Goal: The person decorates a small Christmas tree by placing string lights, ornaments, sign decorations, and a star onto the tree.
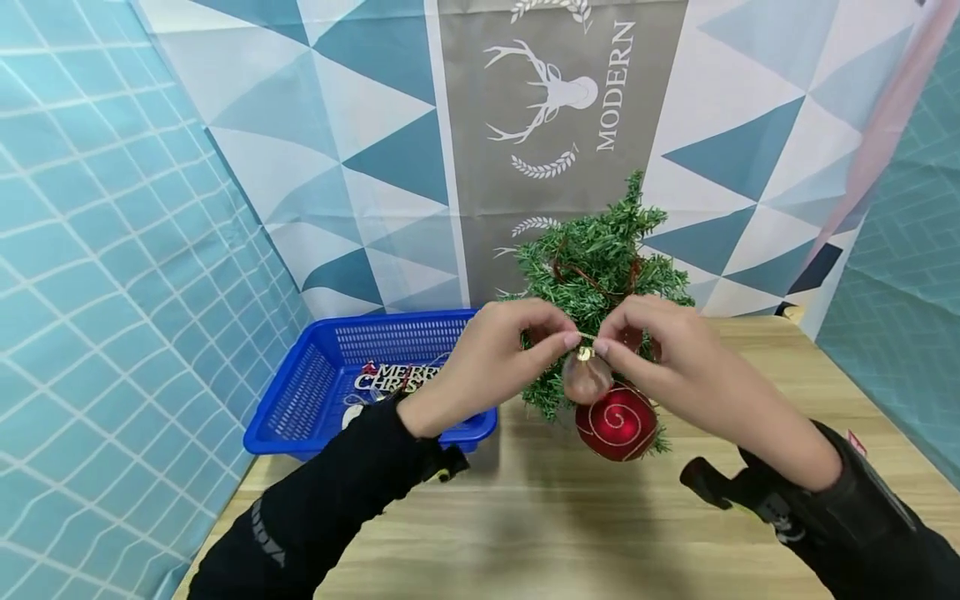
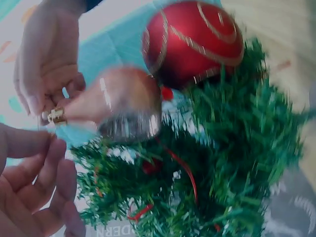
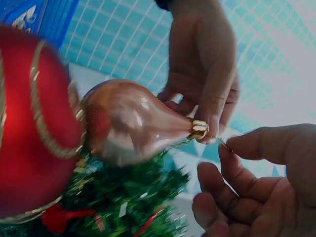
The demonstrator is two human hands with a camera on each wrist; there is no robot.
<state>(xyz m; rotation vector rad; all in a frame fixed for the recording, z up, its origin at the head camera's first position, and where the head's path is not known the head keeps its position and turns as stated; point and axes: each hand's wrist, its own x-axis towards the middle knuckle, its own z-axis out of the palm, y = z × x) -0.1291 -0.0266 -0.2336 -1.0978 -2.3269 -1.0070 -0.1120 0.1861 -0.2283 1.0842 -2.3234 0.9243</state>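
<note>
Pinching cord (image 1: pixel 587 335) with left hand (image 1: pixel 501 352) and right hand (image 1: pixel 666 343), at twelve o'clock of likely light, slick, fragile bauble (image 1: pixel 587 381); best gripped by cap (image 1: pixel 585 353).

Head view: from where I stand, it's high up, behind both forearms (image 1: pixel 322 500), facing forward and down. Widest and farthest back; takes in tabletop (image 1: pixel 450 542), blue basket (image 1: pixel 303 400), tree (image 1: pixel 600 250), grey backdrop panel (image 1: pixel 487 208). Left wrist view: close in by the left hand (image 1: pixel 502 352), looks across to the right hand (image 1: pixel 667 342); frame turned, lettering (image 2: pixel 121 231) upside down. Right wrist view: also close, looks across to the left hand and grid-patterned curtain (image 1: pixel 97 292). All three share ornament (image 1: pixel 587 383), red ball (image 1: pixel 617 425), tree. Head and right wrist share the basket; head and left wrist, the lettering.
</note>
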